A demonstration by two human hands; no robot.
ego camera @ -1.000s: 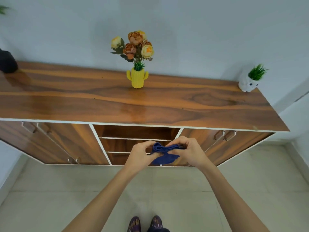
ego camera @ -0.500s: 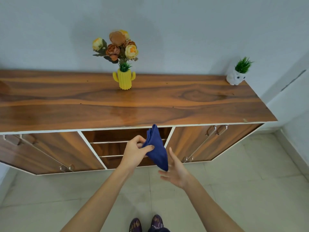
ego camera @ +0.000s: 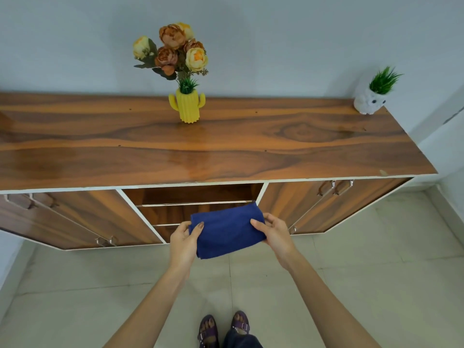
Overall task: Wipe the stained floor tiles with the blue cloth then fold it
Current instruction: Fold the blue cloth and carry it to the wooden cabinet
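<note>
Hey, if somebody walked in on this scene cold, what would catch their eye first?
Probably the blue cloth, folded and held between the left hand and right hand above the floor tiles. Next, the yellow cactus vase of flowers standing mid-back on the wooden sideboard.

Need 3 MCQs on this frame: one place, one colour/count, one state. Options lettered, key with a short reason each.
1. Where is the blue cloth?
A. on the floor
B. held in the air in front of the sideboard
C. on the sideboard top

2. How many plant pots stand on the sideboard?
A. one
B. two
C. four

3. What state is the cloth in?
A. spread fully flat
B. balled up
C. folded into a compact rectangle

Key: 1 B, the left hand and right hand grip its ends. 2 B, the yellow cactus vase and the white pot. 3 C, layered edges show.
</note>
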